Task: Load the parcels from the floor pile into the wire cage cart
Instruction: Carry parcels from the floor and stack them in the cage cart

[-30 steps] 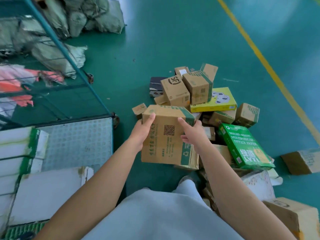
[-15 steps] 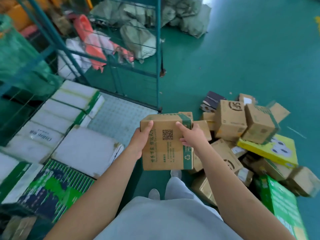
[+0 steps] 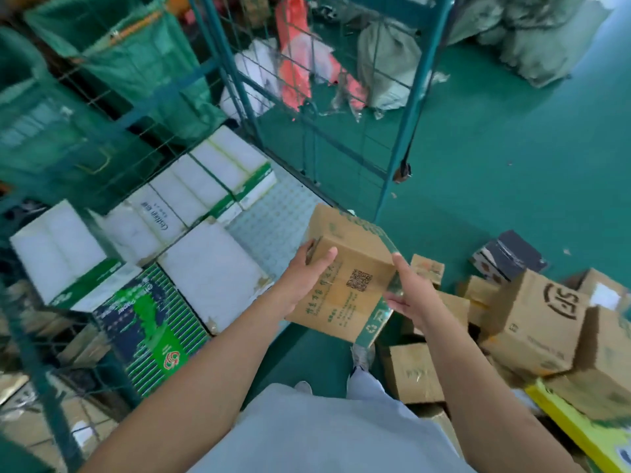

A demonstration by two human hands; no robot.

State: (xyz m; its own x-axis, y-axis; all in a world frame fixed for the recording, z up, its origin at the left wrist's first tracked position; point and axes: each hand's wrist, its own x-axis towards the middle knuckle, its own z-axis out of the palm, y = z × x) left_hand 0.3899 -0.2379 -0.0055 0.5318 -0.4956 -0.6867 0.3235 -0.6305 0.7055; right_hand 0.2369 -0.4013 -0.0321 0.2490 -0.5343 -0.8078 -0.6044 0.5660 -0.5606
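We're looking down into the wire cage cart [image 3: 415,107], and it's filling up: on its dotted floor panel [image 3: 273,216] we count about five white paper-ream packs [image 3: 211,278] laid flat, plus one dark green-striped pack [image 3: 150,332] nearest us (more cardboard seems to lie under the mesh at lower left, but it's too blurred to count). A bare patch of floor panel stays open at the near right corner, and that looks like the spot for the next parcel.

Over to the floor pile [image 3: 512,336] on our right: we judge at least eight parcels left, including one brown SF-marked box [image 3: 536,322], one dark box [image 3: 508,256], one yellow flat box [image 3: 580,428]. So the job is well under way, not near done.

Now the parcel in play: one brown carton with a QR code [image 3: 348,278], tilted, up in the air just beside the cart's open edge. Our left hand [image 3: 300,281] grips its left side, thumb over the front; our right hand [image 3: 409,295] presses flat against its right edge, fingers fairly straight.
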